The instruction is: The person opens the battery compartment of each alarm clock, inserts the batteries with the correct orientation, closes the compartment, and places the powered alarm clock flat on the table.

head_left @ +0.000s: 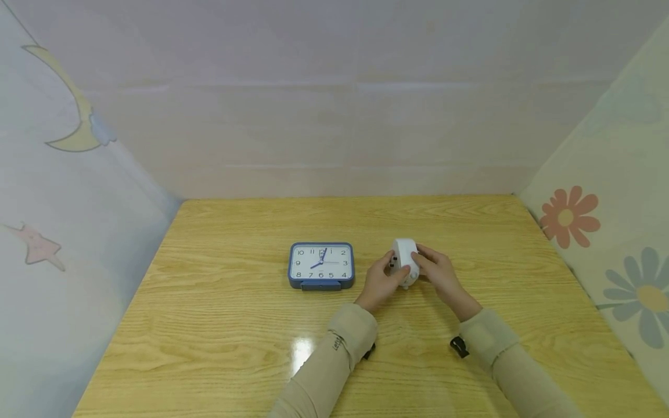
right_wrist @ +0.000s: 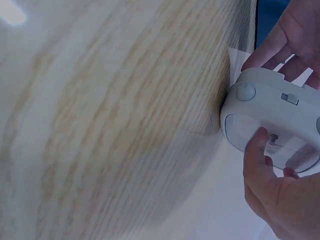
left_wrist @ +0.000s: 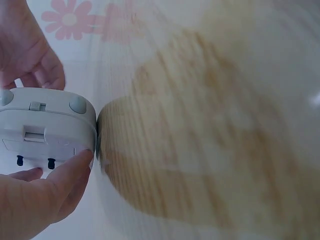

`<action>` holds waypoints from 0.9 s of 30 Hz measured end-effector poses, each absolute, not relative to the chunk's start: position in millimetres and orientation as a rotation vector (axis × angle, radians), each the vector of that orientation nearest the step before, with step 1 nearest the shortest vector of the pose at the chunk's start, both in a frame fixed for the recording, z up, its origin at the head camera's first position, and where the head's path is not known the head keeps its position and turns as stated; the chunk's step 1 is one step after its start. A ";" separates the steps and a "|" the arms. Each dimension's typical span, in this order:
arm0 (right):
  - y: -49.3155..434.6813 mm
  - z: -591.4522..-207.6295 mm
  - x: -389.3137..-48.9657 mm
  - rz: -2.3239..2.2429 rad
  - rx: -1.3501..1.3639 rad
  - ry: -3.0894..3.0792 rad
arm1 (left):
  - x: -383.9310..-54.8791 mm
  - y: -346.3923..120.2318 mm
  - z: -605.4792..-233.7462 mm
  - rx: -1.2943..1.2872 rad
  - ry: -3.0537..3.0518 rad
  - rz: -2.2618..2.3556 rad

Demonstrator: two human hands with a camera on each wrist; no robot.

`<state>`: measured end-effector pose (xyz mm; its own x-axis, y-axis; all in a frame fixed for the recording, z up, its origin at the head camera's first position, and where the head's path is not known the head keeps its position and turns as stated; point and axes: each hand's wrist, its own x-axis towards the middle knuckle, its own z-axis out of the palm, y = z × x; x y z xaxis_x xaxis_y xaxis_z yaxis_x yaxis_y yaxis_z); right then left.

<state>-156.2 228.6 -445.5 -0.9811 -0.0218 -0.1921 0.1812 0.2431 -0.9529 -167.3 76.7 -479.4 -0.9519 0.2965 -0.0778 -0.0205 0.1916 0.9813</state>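
A small white alarm clock (head_left: 405,251) is turned with its underside towards me, its face to the right and its back to the left. Its round feet and a small switch show in both wrist views. My left hand (head_left: 381,283) grips the back side, where two black knobs (left_wrist: 51,163) and a battery cover are visible. From the right, my right hand (head_left: 441,277) holds the clock, its thumb (right_wrist: 258,142) on the clear front. One end of the clock is close to or touching the table; I cannot tell which. To the left, a blue rectangular clock (head_left: 321,266) faces up.
The wooden tabletop (head_left: 219,337) runs back to a pale wall (head_left: 313,128). Printed side walls stand left and right, with a moon (head_left: 78,110) and flowers (head_left: 569,217). A black strap end (head_left: 459,346) hangs beside my right sleeve.
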 end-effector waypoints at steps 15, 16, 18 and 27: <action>228.5 -441.0 -156.3 -1.792 0.199 2.224 | -168.2 79.6 -478.8 0.166 2.005 1.983; 228.3 -440.8 -156.3 -1.788 0.199 2.224 | -168.1 79.8 -478.4 0.160 1.993 1.984; 228.0 -440.2 -156.2 -1.781 0.197 2.231 | -168.1 80.3 -477.9 0.149 1.966 1.995; 230.0 -439.1 -155.3 -1.702 0.143 2.341 | -168.6 83.6 -479.2 0.154 1.774 2.097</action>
